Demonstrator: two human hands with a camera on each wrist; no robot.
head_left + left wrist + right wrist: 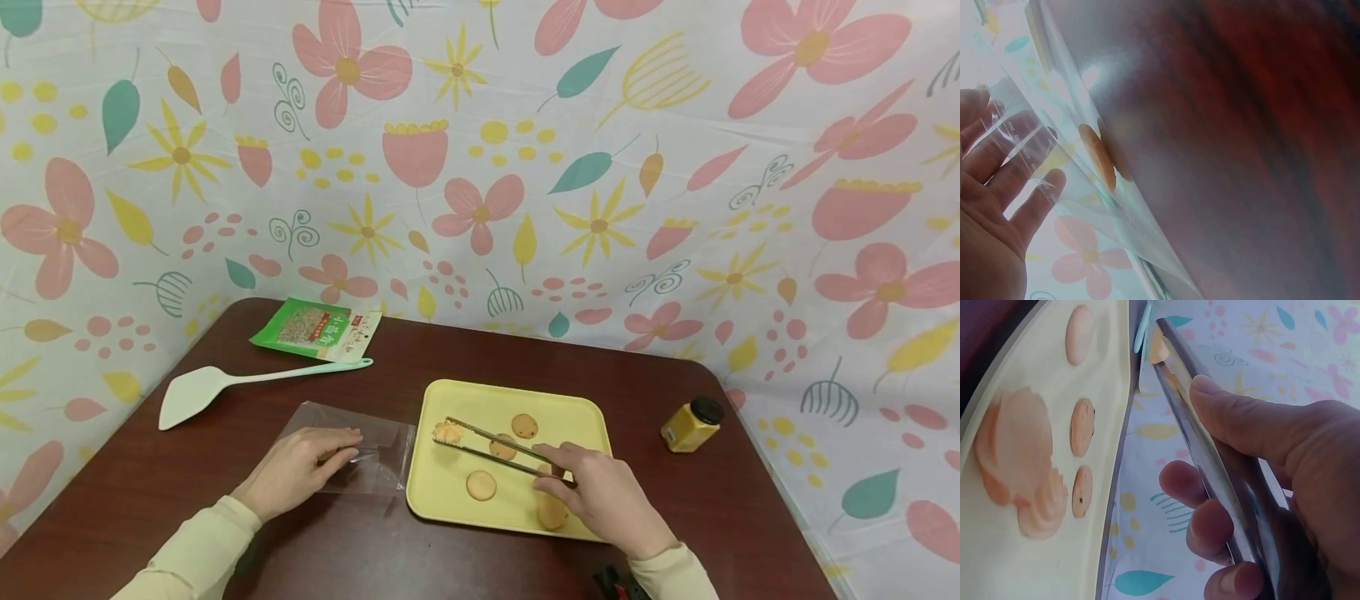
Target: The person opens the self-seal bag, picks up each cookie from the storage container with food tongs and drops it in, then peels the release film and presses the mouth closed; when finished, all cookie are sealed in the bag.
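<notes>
My right hand [611,498] holds metal tongs [491,457] over the yellow tray [513,518]. Between the tong tips is a flower-shaped cookie [448,431], at the tray's left side. Round cookies [481,485] lie on the tray, some dotted with dark bits, and ridged cookies [1016,447] sit together near the right hand. My left hand [300,468] lies at a clear plastic bag [382,454] left of the tray, fingers fairly straight. In the left wrist view, the film [1079,200] crosses in front of its spread fingers.
A pale green spatula [197,397] lies at the left, near a green seasoning packet [315,329] at the back edge. To the right of the tray is a yellow jar [690,427] with a black lid. A flowered cloth [480,167] hangs behind the dark table [345,550].
</notes>
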